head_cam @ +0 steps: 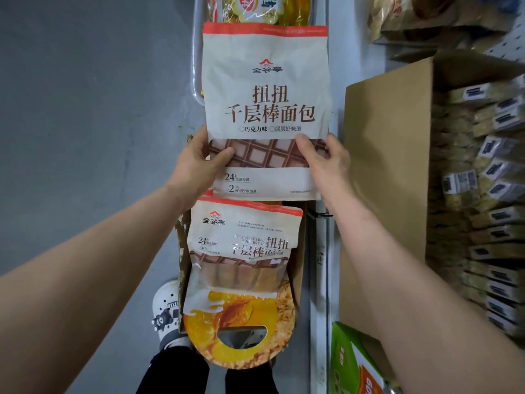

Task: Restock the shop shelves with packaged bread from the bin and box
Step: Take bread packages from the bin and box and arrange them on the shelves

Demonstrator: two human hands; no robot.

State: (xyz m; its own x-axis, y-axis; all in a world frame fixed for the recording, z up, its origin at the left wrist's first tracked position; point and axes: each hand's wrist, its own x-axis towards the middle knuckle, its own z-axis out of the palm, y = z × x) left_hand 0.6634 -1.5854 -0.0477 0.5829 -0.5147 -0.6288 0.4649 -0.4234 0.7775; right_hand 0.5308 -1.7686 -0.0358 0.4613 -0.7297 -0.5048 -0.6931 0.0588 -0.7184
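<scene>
Left hand (196, 166) and right hand (329, 166) held bread bag (267, 103) above box (300, 245), fingers (223, 155) pinching its side edges. Risk: slick film and a shallow pinch; bag could slip.

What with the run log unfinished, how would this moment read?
left hand grips chocolate bread bag | right hand grips it too | second bag in cardboard box
</scene>
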